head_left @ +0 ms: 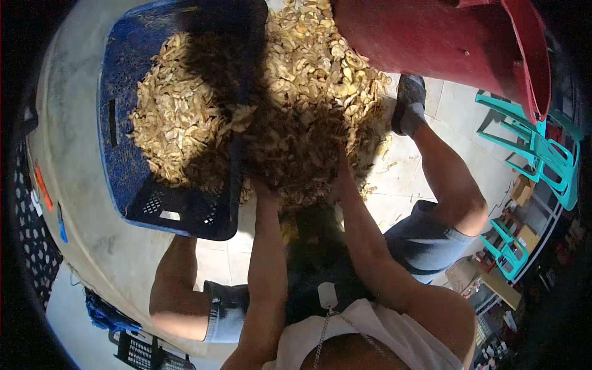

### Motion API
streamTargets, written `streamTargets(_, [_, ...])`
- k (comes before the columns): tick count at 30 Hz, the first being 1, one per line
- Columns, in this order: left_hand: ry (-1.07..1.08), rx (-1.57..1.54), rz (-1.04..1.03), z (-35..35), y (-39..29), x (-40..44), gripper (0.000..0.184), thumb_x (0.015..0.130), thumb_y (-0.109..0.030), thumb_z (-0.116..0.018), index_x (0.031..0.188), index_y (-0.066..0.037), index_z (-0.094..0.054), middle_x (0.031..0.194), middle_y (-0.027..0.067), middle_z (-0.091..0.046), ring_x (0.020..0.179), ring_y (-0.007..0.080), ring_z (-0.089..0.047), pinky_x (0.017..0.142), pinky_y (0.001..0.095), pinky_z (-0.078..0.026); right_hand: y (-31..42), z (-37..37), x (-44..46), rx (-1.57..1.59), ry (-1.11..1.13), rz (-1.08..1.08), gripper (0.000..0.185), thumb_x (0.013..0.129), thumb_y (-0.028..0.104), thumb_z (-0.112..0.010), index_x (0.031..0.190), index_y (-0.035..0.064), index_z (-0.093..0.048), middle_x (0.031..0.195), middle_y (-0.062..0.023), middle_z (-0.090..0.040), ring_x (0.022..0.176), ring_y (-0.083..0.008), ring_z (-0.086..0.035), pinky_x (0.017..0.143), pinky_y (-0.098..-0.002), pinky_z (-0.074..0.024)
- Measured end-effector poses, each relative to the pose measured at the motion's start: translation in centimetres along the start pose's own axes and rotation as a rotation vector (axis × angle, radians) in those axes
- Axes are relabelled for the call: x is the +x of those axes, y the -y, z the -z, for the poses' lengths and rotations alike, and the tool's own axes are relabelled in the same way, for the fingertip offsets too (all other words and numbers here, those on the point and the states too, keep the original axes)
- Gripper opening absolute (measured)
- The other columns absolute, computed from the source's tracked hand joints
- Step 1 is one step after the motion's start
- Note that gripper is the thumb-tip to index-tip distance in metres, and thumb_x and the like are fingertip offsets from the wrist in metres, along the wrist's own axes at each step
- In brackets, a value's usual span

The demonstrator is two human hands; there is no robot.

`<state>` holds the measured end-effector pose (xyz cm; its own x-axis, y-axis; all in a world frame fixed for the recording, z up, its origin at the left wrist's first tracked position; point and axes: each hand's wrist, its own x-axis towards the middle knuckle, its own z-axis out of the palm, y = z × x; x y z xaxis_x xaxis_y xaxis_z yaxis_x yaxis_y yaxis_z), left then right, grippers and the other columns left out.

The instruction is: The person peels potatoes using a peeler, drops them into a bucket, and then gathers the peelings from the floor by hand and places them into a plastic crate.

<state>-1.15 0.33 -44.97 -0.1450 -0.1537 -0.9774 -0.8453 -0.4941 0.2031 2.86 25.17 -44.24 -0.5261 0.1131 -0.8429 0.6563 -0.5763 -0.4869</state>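
A big heap of thin, curled, yellowish-brown dried slices (302, 55) lies on the floor in front of me. Both my arms reach down into its near, shadowed side. My left hand (264, 185) is at the heap beside the basket, and my right hand (339, 184) is at the heap's right side, a short way from the left. Shadow and slices hide the fingers of both. A dark mass of slices lies between and beyond my hands; whether they bear any of it I cannot tell. On the left, a blue plastic basket (110, 179) stands tilted, partly filled with the same slices.
A dark red sheet-like container (431, 37) stands at the upper right, touching the heap's edge. Turquoise plastic stools (530, 145) are at the right. My knees flank the heap, with one foot (410, 102) beside it. Pale floor tiles (401, 172) show scattered slices.
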Motion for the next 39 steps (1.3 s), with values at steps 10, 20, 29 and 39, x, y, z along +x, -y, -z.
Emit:
streamTargets(10, [0.012,0.082,0.004,1.3,-0.1,-1.2,0.067,0.096,-0.051,-0.042,0.146,-0.007,-0.030,0.131,0.0159,-0.041,0.109,0.0305,-0.046,0.087,0.0430,-0.043,1.9,-1.6,0.3,-0.161,0.069,-0.081,0.087,0.081,0.067,-0.055,0.146,0.0126,-0.035,0.148,-0.0142,-0.033,0.135,-0.0335,-0.032,0.106,-0.0527,-0.0322])
streamTargets(20, [0.074,0.250,-0.060,-0.6,-0.2,-5.7,0.062,0.098,-0.047,-0.041,0.146,-0.009,-0.030,0.140,0.0147,-0.038,0.124,0.0310,-0.042,0.099,0.0439,-0.040,5.2,-4.4,-3.8,-0.301,0.187,-0.145,0.084,0.081,0.062,-0.061,0.144,0.0117,-0.037,0.146,-0.0144,-0.036,0.134,-0.0321,-0.035,0.106,-0.0509,-0.0336])
streamTargets(29, [0.103,0.736,-0.351,-2.5,-0.9,-14.7,0.056,0.098,-0.041,-0.045,0.140,-0.003,-0.038,0.143,0.0136,-0.040,0.127,0.0317,-0.043,0.107,0.0443,-0.035,10.3,-8.0,-9.3,-0.408,0.416,-0.021,0.075,0.081,0.057,-0.066,0.138,0.0112,-0.047,0.140,-0.0116,-0.046,0.127,-0.0287,-0.044,0.101,-0.0457,-0.0394])
streamTargets(39, [0.304,0.411,-1.369,-5.5,-12.6,-32.4,0.068,0.082,-0.041,-0.071,0.128,0.002,-0.045,0.132,0.0211,-0.048,0.118,0.0371,-0.049,0.108,0.0461,-0.034,23.7,-17.3,-24.1,0.010,0.601,0.303,0.066,0.087,0.031,-0.065,0.139,0.0030,-0.038,0.129,-0.0172,-0.053,0.112,-0.0269,-0.058,0.094,-0.0427,-0.0530])
